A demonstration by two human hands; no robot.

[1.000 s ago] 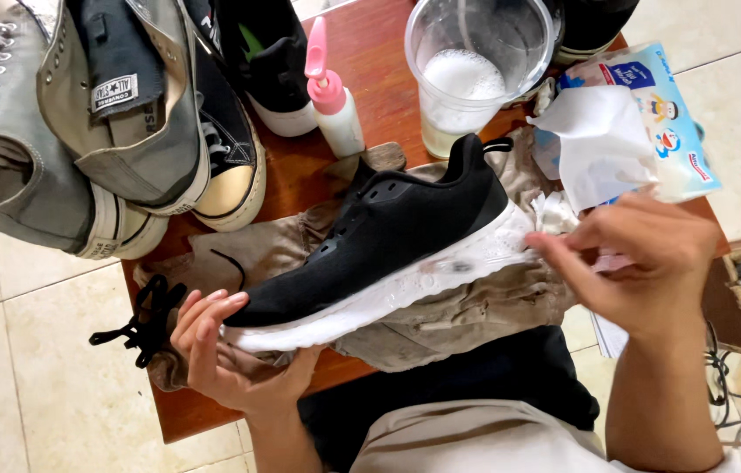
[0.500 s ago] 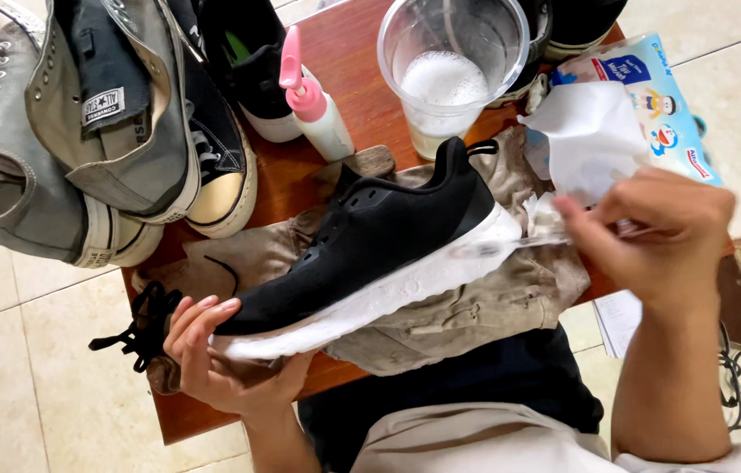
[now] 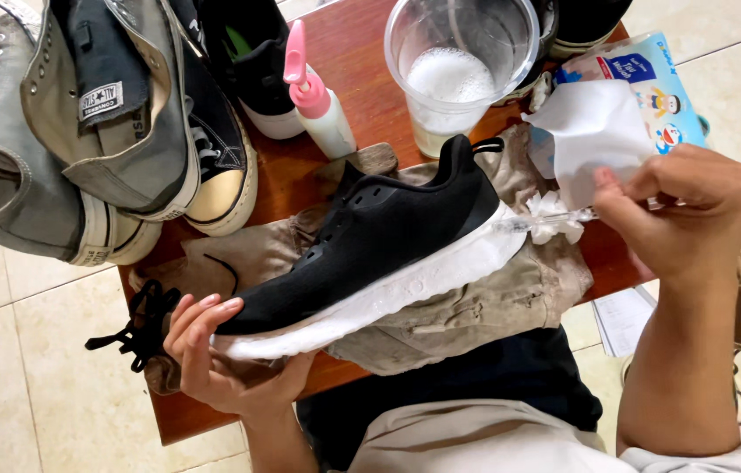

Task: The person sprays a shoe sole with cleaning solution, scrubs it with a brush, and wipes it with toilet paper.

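A black sneaker [image 3: 388, 232] with a foamy white sole lies on its side on a beige cloth [image 3: 484, 302] spread over a small wooden table [image 3: 362, 61]. My left hand [image 3: 213, 359] grips the sneaker's toe from below. My right hand [image 3: 686, 210] is shut on a small clear-handled brush [image 3: 553, 219]. Its soapy bristles sit just right of the heel. Loose black laces [image 3: 136, 326] lie left of my left hand.
A clear cup [image 3: 462, 74] of sudsy water and a pink-capped spray bottle [image 3: 320, 98] stand behind the sneaker. Grey canvas sneakers [image 3: 81, 131] pile up at the left. A wipes pack [image 3: 655, 83] with a white sheet [image 3: 594, 131] lies at the right. The floor is tiled.
My right hand with the brush has drifted right and slightly up, away from the heel. My left hand keeps its hold on the toe.
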